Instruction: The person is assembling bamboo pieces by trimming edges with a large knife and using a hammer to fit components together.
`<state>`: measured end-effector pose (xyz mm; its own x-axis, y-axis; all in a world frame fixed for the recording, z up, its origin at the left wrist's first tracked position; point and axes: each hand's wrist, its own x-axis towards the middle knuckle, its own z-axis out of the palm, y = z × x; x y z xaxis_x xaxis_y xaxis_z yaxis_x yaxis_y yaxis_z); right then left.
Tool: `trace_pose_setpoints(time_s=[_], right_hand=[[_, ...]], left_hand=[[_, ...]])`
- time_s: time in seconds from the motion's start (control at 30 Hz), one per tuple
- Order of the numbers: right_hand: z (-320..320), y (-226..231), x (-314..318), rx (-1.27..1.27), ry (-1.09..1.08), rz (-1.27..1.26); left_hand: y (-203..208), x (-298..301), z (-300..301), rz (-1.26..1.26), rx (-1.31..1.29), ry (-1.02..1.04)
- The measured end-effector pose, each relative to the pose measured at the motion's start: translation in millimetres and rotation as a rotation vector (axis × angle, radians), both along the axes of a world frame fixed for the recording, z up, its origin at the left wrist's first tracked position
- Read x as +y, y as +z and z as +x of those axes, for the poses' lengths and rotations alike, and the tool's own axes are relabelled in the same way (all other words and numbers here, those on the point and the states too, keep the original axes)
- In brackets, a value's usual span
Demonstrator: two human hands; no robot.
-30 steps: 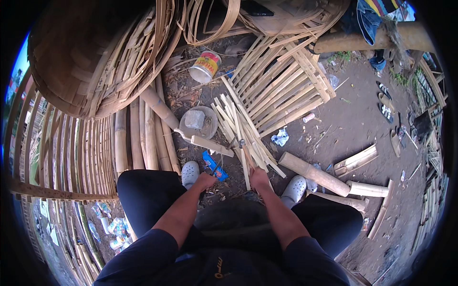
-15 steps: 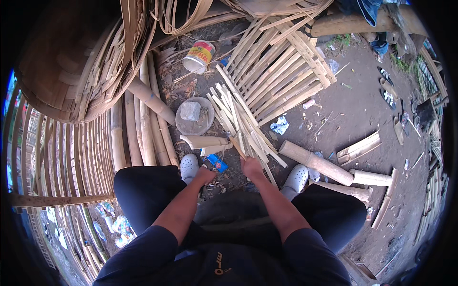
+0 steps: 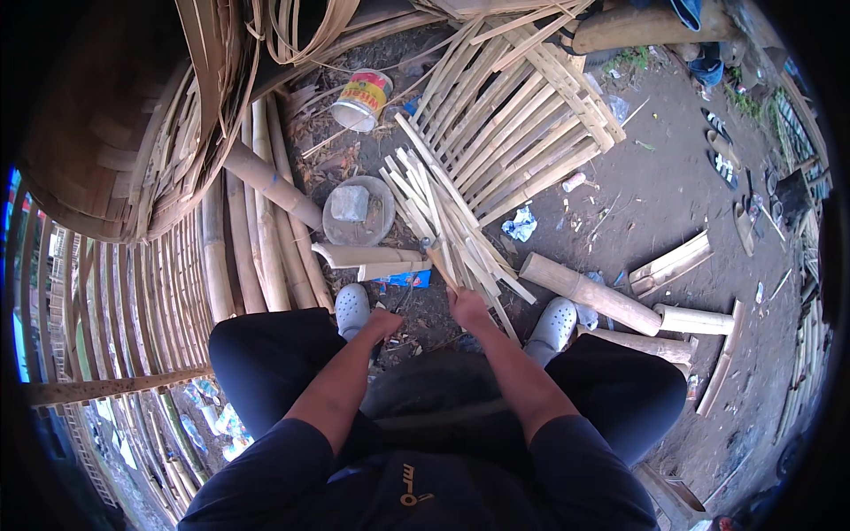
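My right hand (image 3: 469, 310) is closed round the wooden handle of a tool (image 3: 441, 265) with a small grey metal end; the kind of tool is unclear. Its far end lies beside a pile of thin split bamboo strips (image 3: 447, 221). My left hand (image 3: 382, 325) is a closed fist beside my left shoe (image 3: 352, 306), and what it grips, if anything, is hidden. Beyond it, two short split bamboo pieces (image 3: 372, 257) lie on the ground, their right ends close to the tool. A blue wrapper (image 3: 409, 280) shows partly from under them.
A round basin (image 3: 383, 232) bears a grey block (image 3: 350, 203). Past it a bucket (image 3: 362, 99) lies tipped. Bamboo slats (image 3: 522, 133) spread ahead. A bamboo pole section (image 3: 589, 294) lies by my right shoe (image 3: 555, 325). A large woven basket (image 3: 106, 133) hangs over the left.
The blue wrapper has shifted away from my left hand, towards the split bamboo pieces. Those pieces have moved slightly away and leftwards. Both hands stay in nearly the same place.
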<state>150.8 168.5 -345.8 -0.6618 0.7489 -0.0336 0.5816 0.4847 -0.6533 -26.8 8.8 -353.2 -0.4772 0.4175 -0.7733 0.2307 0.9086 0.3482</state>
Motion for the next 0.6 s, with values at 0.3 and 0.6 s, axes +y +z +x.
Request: trace_pose_setpoints(time_s=[0.3, 0.6], right_hand=[[-65, 142, 14, 0.322, 0.015, -0.025], [12, -34, 4, -0.048, -0.005, -0.052]], left_hand=[[-10, -34, -13, 0.051, -0.061, 0.184], [11, -9, -5, 0.007, 0.021, -0.043]])
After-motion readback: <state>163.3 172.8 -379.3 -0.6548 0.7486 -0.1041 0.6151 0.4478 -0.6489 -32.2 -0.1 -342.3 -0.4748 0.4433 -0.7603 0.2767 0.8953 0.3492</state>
